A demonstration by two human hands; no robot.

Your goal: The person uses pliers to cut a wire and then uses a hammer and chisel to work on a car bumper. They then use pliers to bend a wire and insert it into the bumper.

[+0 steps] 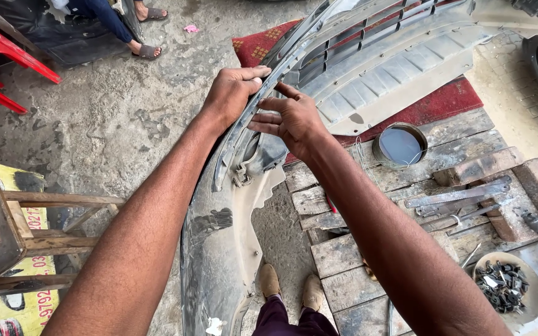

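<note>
A large dusty grey car bumper (219,236) stands tilted in front of me, its grille section (381,43) stretching to the upper right. My left hand (230,93) grips the bumper's upper edge, fingers curled over a thin grey trim strip (281,68). My right hand (294,118) rests beside it with fingers spread, touching the same edge from the right side. Both forearms reach in from the bottom of the view.
A wooden pallet (344,255) lies at right with metal tools (462,199), a round tin (400,146), bricks (512,180) and a bowl of screws (505,286). A red rug (443,102) lies under the bumper. A wooden stool (26,230) stands left; another person's sandalled feet (147,50) are at the top.
</note>
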